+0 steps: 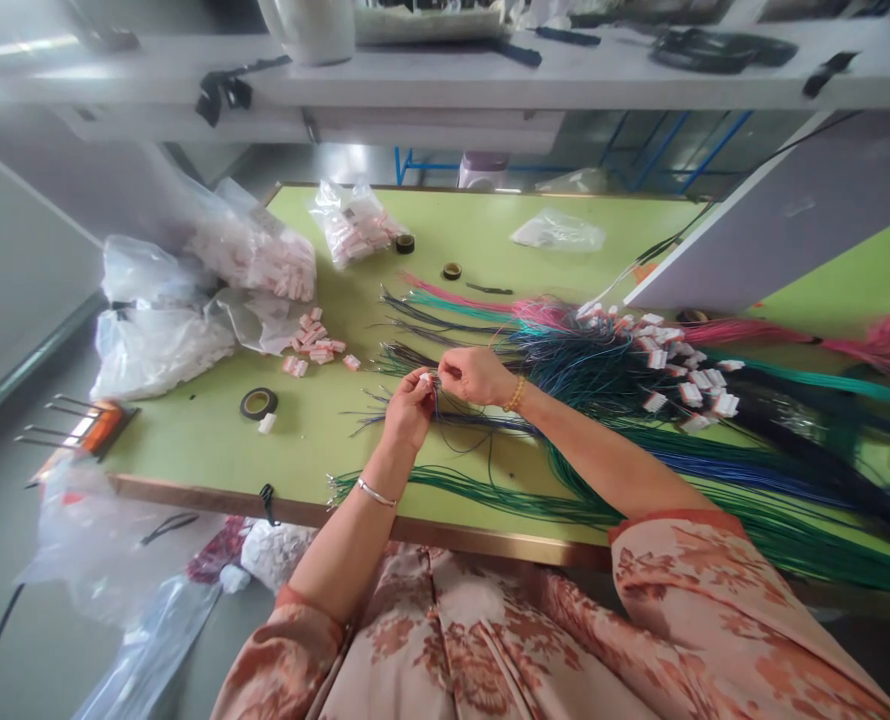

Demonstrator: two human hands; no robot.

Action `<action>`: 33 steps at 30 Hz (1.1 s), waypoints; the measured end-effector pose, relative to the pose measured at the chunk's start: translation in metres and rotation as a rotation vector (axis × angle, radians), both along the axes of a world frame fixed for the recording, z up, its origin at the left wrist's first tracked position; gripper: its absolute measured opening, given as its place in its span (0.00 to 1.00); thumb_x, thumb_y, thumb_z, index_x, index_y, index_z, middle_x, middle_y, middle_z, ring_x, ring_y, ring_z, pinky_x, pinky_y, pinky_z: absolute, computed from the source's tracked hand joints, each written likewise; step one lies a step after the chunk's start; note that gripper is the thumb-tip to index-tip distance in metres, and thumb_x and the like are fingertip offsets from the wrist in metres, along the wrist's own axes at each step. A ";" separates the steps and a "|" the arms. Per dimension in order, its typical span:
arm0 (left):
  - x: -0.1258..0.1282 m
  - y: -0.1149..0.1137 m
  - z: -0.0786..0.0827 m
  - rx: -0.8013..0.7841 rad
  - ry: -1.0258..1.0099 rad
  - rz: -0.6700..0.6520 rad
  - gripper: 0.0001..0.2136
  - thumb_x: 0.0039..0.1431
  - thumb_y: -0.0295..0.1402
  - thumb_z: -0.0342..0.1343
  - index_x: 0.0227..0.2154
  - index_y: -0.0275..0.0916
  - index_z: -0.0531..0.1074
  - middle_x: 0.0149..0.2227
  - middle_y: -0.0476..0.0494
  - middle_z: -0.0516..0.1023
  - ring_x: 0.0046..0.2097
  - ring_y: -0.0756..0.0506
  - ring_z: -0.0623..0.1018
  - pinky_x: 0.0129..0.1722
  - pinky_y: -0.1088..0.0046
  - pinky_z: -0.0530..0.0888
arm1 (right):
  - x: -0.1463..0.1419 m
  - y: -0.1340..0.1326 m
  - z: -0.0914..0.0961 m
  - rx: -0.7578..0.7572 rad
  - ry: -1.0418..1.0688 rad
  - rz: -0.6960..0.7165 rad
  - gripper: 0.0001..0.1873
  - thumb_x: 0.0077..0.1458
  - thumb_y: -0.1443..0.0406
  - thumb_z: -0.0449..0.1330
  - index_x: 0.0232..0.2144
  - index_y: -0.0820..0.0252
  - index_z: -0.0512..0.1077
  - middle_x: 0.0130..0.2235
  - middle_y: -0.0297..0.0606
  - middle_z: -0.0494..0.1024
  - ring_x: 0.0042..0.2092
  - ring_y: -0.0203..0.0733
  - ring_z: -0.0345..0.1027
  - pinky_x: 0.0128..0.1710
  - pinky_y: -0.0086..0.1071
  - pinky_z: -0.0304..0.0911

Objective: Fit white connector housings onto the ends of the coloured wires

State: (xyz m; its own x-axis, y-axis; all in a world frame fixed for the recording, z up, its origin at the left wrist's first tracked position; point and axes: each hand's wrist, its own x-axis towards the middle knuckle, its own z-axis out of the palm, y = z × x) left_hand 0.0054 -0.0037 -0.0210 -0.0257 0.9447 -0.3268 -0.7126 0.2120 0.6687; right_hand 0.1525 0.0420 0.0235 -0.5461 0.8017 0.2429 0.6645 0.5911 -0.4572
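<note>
My left hand (413,408) is closed in a pinch around a small white plastic connector (425,377). Just right of it, my right hand (478,377) has thumb and forefinger pressed together on a thin wire, whose end is too small to make out. Both hands are close together above the fanned-out wire ends. Dark wires (415,325) spread behind them, and green wires (445,485) run along the front of the table. To the right lies a pile of wires with white and orange connectors (692,385) on them.
Loose connectors (317,340) lie at left beside plastic bags (254,245) full of more. A black tape roll (258,403) and an orange-based rack with metal prongs (89,430) are by the left edge. A shelf (415,85) crosses above the green table (205,440).
</note>
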 end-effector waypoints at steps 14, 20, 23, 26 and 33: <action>0.000 -0.002 -0.001 0.035 0.226 0.091 0.13 0.40 0.31 0.70 0.32 0.37 0.76 0.28 0.50 0.75 0.29 0.54 0.70 0.33 0.75 0.64 | 0.000 -0.003 -0.010 -0.088 0.139 0.030 0.06 0.52 0.67 0.55 0.26 0.61 0.71 0.26 0.36 0.73 0.27 0.35 0.60 0.29 0.28 0.53; 0.005 -0.003 -0.003 0.019 0.318 0.100 0.13 0.40 0.32 0.70 0.31 0.36 0.76 0.26 0.50 0.74 0.29 0.53 0.70 0.32 0.75 0.64 | -0.003 -0.006 -0.018 -0.088 0.181 0.007 0.06 0.53 0.66 0.56 0.26 0.61 0.71 0.26 0.35 0.73 0.27 0.35 0.61 0.29 0.28 0.53; 0.007 -0.003 -0.003 0.031 0.371 0.120 0.13 0.40 0.33 0.69 0.30 0.36 0.75 0.25 0.50 0.74 0.29 0.53 0.70 0.32 0.76 0.65 | -0.004 -0.007 -0.019 -0.072 0.166 -0.003 0.07 0.54 0.66 0.56 0.27 0.61 0.71 0.26 0.37 0.74 0.28 0.35 0.62 0.30 0.28 0.53; 0.006 -0.002 -0.004 0.024 0.336 0.124 0.14 0.39 0.33 0.69 0.31 0.35 0.75 0.26 0.51 0.75 0.28 0.54 0.70 0.32 0.76 0.65 | -0.002 -0.008 -0.019 -0.039 0.124 -0.013 0.06 0.54 0.66 0.56 0.29 0.61 0.72 0.29 0.38 0.76 0.29 0.37 0.63 0.31 0.29 0.53; 0.005 -0.002 -0.006 0.012 0.334 0.098 0.13 0.39 0.32 0.69 0.30 0.35 0.75 0.25 0.51 0.75 0.28 0.54 0.71 0.32 0.75 0.66 | -0.006 -0.012 -0.021 0.001 0.048 -0.019 0.06 0.54 0.67 0.54 0.28 0.61 0.71 0.29 0.39 0.75 0.30 0.38 0.62 0.32 0.30 0.52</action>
State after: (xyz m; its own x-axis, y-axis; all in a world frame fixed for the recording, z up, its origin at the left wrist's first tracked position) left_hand 0.0099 -0.0054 -0.0271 -0.2203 0.9361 -0.2741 -0.4707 0.1441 0.8705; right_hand 0.1466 0.0297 0.0023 -0.5182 0.8117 0.2694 0.6533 0.5789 -0.4879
